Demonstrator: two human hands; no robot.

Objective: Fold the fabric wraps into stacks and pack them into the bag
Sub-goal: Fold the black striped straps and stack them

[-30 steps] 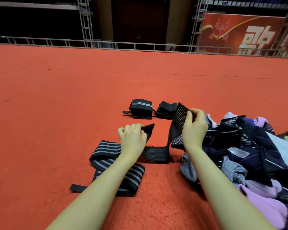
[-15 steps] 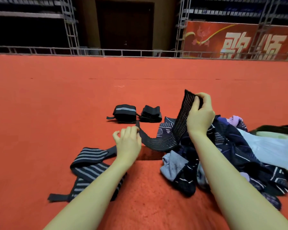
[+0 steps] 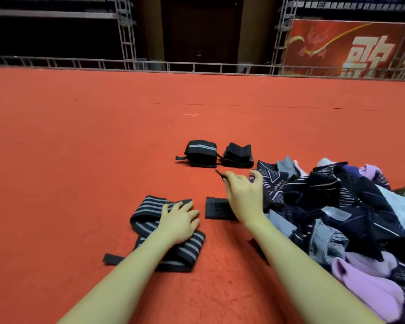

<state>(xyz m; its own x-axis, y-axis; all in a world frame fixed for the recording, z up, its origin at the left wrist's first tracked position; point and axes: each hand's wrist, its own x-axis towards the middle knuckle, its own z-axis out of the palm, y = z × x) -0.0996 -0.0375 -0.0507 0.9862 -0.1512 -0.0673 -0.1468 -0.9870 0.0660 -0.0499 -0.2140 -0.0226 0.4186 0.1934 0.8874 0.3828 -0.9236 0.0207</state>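
Note:
A black ribbed wrap lies on the red carpet between my hands. My right hand hovers over it and pinches its upper end between thumb and finger; most of the wrap is hidden under that hand. My left hand rests flat, fingers spread, on a loose black wrap with grey stripes. Farther away sit two folded wraps side by side: a striped one and a plain black one. No bag can be made out.
A heap of dark, grey and lilac clothes spreads along the right, touching my right forearm. Red carpet stretches left and ahead to a metal rail and a red banner.
My right hand brought the raised black wrap down to the carpet. My left hand let go of its other end and moved left onto the striped wrap.

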